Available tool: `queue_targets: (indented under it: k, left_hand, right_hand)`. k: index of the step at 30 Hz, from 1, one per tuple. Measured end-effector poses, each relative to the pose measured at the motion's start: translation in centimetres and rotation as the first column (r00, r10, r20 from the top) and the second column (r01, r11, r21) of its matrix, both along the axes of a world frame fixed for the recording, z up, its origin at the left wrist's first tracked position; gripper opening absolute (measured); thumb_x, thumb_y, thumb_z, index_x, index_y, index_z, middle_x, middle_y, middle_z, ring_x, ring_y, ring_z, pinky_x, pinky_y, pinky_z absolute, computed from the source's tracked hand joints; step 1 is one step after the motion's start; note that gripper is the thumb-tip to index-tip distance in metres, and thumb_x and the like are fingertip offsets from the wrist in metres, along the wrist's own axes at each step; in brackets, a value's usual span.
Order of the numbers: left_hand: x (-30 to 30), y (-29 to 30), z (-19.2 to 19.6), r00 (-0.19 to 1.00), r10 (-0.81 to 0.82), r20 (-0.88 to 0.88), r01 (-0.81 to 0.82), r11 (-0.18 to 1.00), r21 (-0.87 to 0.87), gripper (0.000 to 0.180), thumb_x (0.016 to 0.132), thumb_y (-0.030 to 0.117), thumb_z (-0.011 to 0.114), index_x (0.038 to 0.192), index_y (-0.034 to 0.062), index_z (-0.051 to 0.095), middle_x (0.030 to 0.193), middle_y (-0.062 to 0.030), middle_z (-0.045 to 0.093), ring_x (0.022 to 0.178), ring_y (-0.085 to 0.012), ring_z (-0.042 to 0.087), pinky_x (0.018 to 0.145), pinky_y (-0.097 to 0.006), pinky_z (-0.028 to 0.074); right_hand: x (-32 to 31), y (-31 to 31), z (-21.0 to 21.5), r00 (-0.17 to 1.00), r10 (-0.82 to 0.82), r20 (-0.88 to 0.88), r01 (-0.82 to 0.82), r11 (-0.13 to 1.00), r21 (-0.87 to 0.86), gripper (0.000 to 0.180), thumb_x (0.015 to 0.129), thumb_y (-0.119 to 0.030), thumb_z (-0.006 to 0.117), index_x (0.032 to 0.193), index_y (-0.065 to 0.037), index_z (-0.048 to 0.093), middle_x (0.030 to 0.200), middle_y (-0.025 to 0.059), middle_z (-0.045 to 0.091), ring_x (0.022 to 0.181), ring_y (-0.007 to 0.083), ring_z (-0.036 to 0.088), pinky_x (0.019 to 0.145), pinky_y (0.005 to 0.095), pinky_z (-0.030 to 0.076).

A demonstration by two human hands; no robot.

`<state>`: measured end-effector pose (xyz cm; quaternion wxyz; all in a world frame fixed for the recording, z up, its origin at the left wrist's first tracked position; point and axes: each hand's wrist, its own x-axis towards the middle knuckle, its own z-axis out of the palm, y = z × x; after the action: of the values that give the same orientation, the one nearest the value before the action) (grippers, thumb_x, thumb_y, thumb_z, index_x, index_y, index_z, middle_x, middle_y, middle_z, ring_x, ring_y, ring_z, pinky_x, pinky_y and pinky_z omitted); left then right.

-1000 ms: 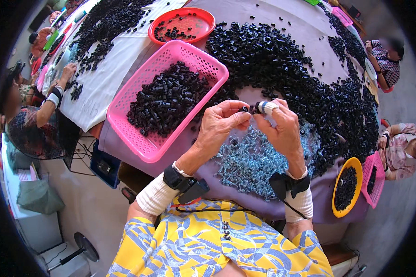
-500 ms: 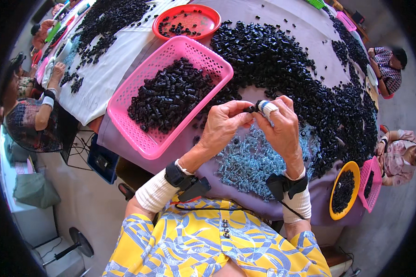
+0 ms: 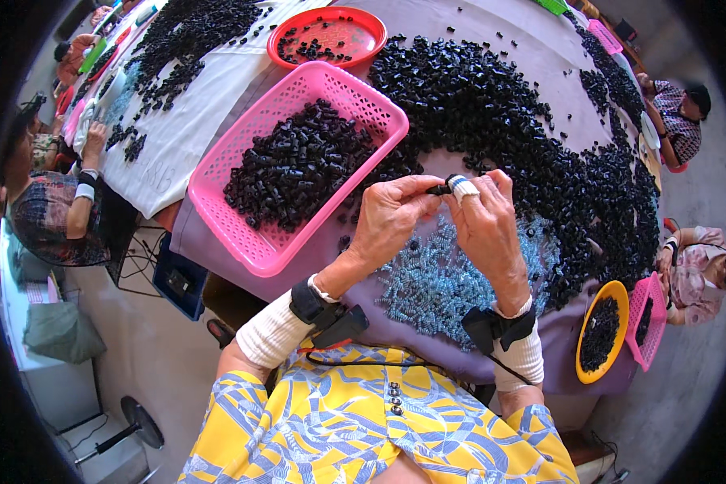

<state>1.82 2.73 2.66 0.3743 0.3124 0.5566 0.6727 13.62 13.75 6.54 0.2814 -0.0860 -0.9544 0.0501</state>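
Fig.: left hand (image 3: 389,219) & right hand (image 3: 482,222) meet fingertip to fingertip, both pinched shut on one small black part (image 3: 439,190) held between them. Taped fingertip (image 3: 463,187) steadies it; poss. a spring (image 3: 440,278) goes in, view unclear. Keep grip short, axes aligned; pink basket (image 3: 250,250) lies left of hands.

Red bowl (image 3: 327,36), yellow bowl (image 3: 582,343), co-workers seated around.

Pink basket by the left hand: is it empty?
No, the pink basket holds a heap of small black parts filling much of its floor.
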Motion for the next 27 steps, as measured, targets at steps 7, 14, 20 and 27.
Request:
queue_targets:
  k: [7,14,20,27]
  left_hand:
    - [0.0,0.2,0.3,1.0,0.012,0.009,-0.011,0.999,-0.04,0.023,0.085,0.003,0.062,0.107,-0.0028,0.064,0.085,-0.0042,0.066,0.072,-0.0069,0.058,0.066,-0.021,0.049]
    - [0.1,0.1,0.0,0.999,-0.005,-0.041,0.003,0.999,-0.041,0.024,0.082,0.001,0.062,0.105,-0.0032,0.065,0.084,-0.0046,0.066,0.073,-0.007,0.059,0.067,-0.021,0.049]
    - [0.4,0.3,0.1,0.997,0.016,-0.076,-0.017,1.0,-0.007,0.023,0.079,-0.003,0.062,0.101,-0.002,0.067,0.082,-0.0025,0.065,0.071,-0.0062,0.057,0.066,-0.02,0.047]
    - [0.8,0.6,0.3,0.97,0.085,-0.227,-0.077,0.996,0.046,0.024,0.074,-0.007,0.063,0.096,-0.0027,0.068,0.077,-0.0061,0.063,0.066,-0.0082,0.056,0.057,-0.021,0.045]
  right_hand:
    - [-0.1,0.1,-0.1,1.0,-0.002,0.003,0.002,1.0,-0.007,0.007,0.082,-0.008,0.058,0.084,-0.001,0.058,0.079,0.0118,0.059,0.078,0.0259,0.058,0.085,0.0405,0.037]
    - [0.1,0.0,-0.9,1.0,-0.009,0.012,0.009,0.999,0.038,0.005,0.078,-0.005,0.057,0.08,0.0,0.055,0.076,0.0139,0.058,0.075,0.0274,0.058,0.081,0.041,0.039]
    - [0.3,0.0,-0.9,1.0,0.004,0.012,-0.004,0.999,0.051,0.006,0.075,-0.003,0.056,0.079,0.0,0.054,0.075,0.0141,0.057,0.075,0.0282,0.057,0.081,0.0415,0.04]
    - [0.6,0.4,-1.1,0.998,0.054,0.021,-0.053,0.997,-0.058,0.007,0.074,-0.001,0.057,0.078,0.0,0.052,0.074,0.0137,0.056,0.076,0.0289,0.056,0.078,0.0418,0.042]
